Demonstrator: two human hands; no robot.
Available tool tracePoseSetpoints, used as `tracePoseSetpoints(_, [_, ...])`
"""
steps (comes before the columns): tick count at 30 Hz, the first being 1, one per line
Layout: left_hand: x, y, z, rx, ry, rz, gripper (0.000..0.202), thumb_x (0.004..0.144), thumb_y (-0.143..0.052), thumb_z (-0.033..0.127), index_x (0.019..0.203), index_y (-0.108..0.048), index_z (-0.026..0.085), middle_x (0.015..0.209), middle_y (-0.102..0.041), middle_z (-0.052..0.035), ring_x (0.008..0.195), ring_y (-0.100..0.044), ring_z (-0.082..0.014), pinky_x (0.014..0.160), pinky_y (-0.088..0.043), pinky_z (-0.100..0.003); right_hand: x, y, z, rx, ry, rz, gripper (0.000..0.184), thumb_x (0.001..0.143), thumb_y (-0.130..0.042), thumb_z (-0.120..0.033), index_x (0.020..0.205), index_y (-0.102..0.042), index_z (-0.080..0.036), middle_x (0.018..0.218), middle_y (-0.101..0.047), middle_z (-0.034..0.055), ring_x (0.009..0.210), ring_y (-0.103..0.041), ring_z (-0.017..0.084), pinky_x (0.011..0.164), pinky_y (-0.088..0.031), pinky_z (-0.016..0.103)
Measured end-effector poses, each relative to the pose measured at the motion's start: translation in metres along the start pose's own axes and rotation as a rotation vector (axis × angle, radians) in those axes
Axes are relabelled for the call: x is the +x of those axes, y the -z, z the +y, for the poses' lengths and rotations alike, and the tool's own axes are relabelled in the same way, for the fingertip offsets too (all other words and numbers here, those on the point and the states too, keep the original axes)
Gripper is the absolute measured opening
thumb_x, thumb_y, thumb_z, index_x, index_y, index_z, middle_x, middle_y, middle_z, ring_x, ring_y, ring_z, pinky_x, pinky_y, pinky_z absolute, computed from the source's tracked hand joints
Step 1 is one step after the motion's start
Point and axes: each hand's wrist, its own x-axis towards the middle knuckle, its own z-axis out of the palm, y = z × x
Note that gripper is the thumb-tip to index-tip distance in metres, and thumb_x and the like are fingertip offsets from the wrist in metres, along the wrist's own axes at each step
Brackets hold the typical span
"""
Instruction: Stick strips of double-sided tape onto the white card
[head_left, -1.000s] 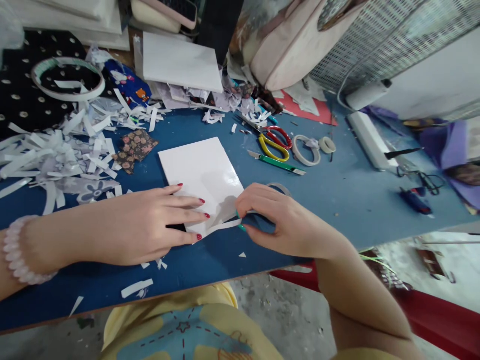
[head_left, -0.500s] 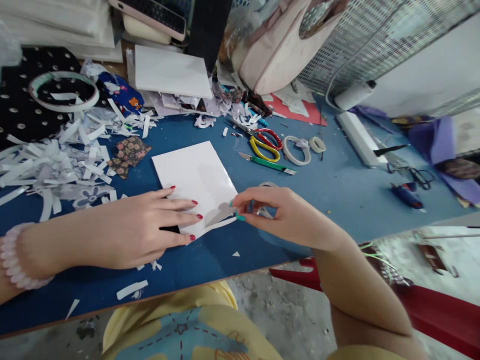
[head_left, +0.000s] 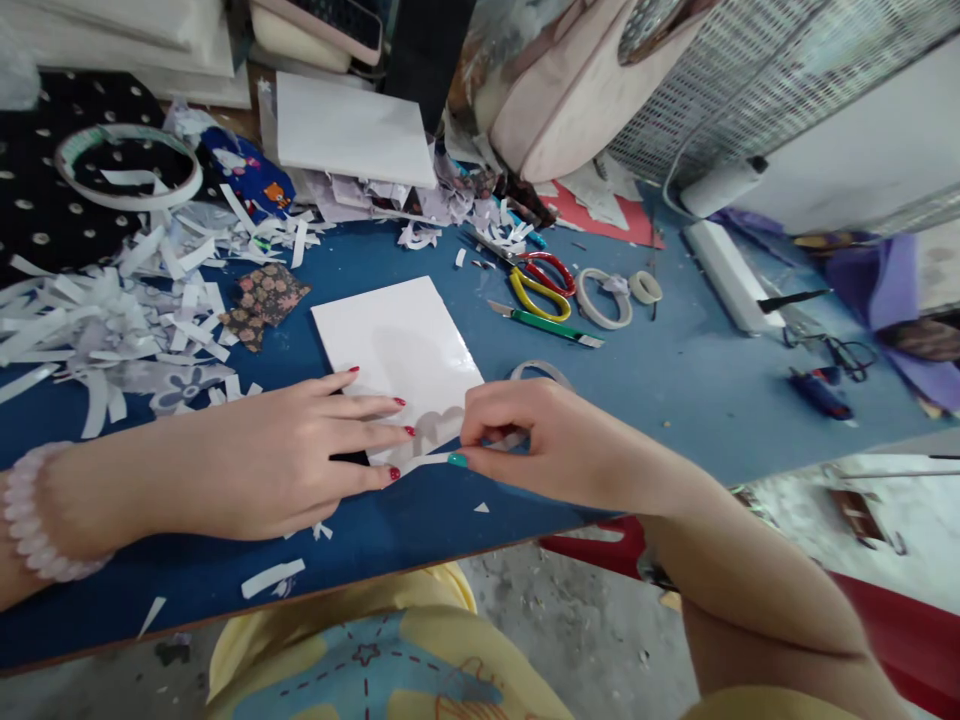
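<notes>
A glossy white card [head_left: 401,345] lies flat on the blue table [head_left: 675,390]. My left hand [head_left: 300,465] rests flat on the card's near left corner, fingers stretched out and pressing it down. My right hand [head_left: 540,445] is at the card's near right corner, with thumb and fingers pinched on a thin white strip [head_left: 424,462] that runs along the card's near edge. A clear tape roll [head_left: 540,372] sits just behind my right hand.
A heap of white paper strips [head_left: 112,310] and a floral scrap [head_left: 262,295] lie at the left. Red and yellow scissors [head_left: 540,285], a green knife [head_left: 551,325], tape rolls [head_left: 604,300] and a white power strip [head_left: 731,280] lie to the right. Another white board [head_left: 349,130] sits behind.
My right hand lifted slightly from the card's corner, then came back down toward its near edge and pinched the strip. My left hand stayed in place.
</notes>
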Motion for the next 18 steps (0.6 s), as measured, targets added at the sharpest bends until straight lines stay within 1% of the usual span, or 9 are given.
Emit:
tracePoseSetpoints(5, [-0.001,-0.002,-0.001,-0.009,-0.005,0.006,0.035,0.091,-0.063,0.025,0.126,-0.068,0.021,0.147,-0.056,-0.0066,0.142,-0.044,-0.0269,0.125,-0.022,-0.046,-0.001,0.003,-0.009,0.065,0.001,-0.016,0.018,0.083,-0.054,-0.019,0.066,-0.056,-0.019,0.065,-0.055,-0.0025,0.058,-0.045,0.009,0.056,-0.034,0.023])
tracePoseSetpoints(10, [0.001,-0.003,0.000,-0.007,-0.003,0.008,0.030,0.091,-0.063,0.024,0.120,-0.071,0.021,0.142,-0.060,-0.0078,0.141,-0.046,-0.0273,0.124,-0.023,-0.047,0.001,0.006,-0.012,0.052,0.010,-0.014,0.018,0.083,-0.053,-0.020,0.066,-0.057,-0.019,0.064,-0.056,-0.0024,0.058,-0.046,0.009,0.056,-0.034,0.023])
tracePoseSetpoints(14, [0.004,-0.002,0.001,-0.001,0.000,0.025,0.030,0.088,-0.068,0.025,0.117,-0.072,0.020,0.141,-0.061,-0.0091,0.137,-0.050,-0.0285,0.122,-0.028,-0.047,0.006,0.006,-0.004,-0.047,-0.091,-0.008,0.018,0.083,-0.054,-0.023,0.066,-0.058,-0.019,0.065,-0.058,-0.0012,0.060,-0.049,0.010,0.058,-0.034,0.024])
tracePoseSetpoints(18, [0.004,-0.001,0.002,0.004,-0.008,0.030,0.029,0.087,-0.069,0.025,0.114,-0.073,0.019,0.140,-0.062,-0.0099,0.135,-0.052,-0.0308,0.120,-0.030,-0.049,0.009,0.003,0.001,-0.113,-0.155,-0.057,0.018,0.083,-0.054,-0.024,0.066,-0.059,-0.019,0.065,-0.059,-0.0012,0.059,-0.048,0.010,0.058,-0.034,0.025])
